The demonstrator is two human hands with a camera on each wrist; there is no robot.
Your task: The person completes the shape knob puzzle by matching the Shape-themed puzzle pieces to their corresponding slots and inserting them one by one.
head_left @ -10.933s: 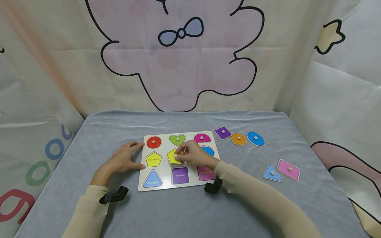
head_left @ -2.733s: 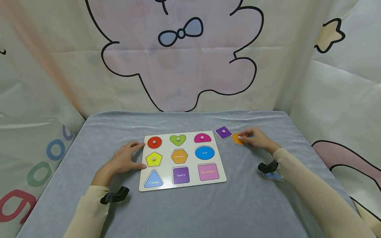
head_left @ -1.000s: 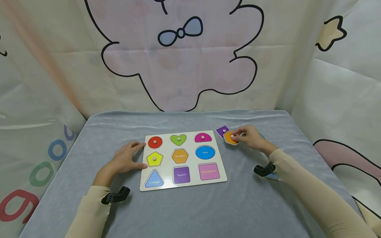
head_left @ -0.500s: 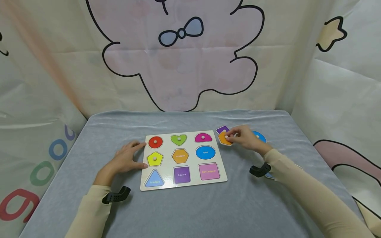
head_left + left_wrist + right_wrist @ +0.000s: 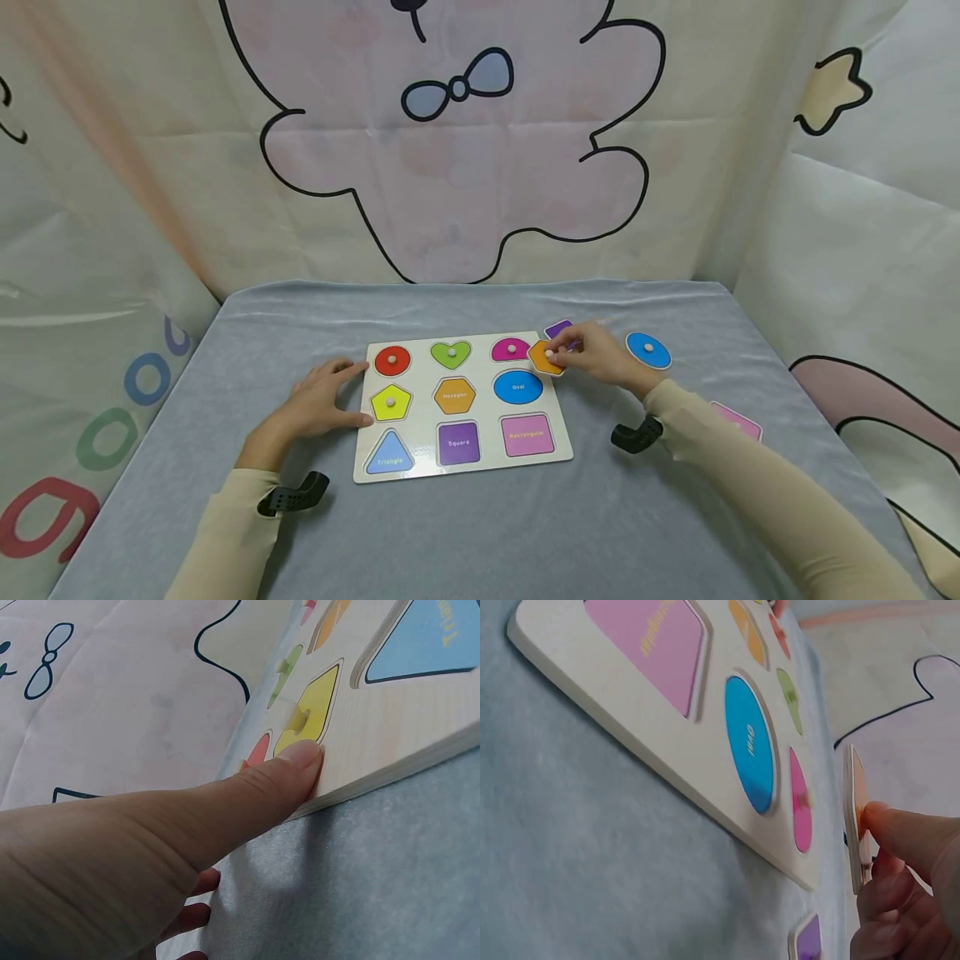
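My right hand [image 5: 600,358] pinches the knob of an orange hexagon puzzle piece [image 5: 538,358], held up over the right edge of a white shape board [image 5: 423,442]. Seen edge-on in the right wrist view, the hexagon piece [image 5: 853,817] is raised off the table. My left hand [image 5: 315,400] rests at the board's left edge, thumb tip beside the yellow pentagon piece [image 5: 319,701]. Knobbed red circle [image 5: 392,361], green heart [image 5: 450,355] and magenta half-circle [image 5: 510,349] pieces sit in the top row. The orange hexagon recess [image 5: 454,396] has no piece in it.
A purple square piece [image 5: 557,329] lies behind my right hand, partly covered. To the right lie a blue oval piece [image 5: 648,350] and a pink rectangle piece [image 5: 738,420] partly behind the sleeve. Grey cloth [image 5: 465,533] covers the table; printed curtains surround it.
Earlier the yellow pentagon went into its recess. Since then my right hand has taken the orange hexagon piece from the table and carried it left to the board's edge. My left hand stays put.
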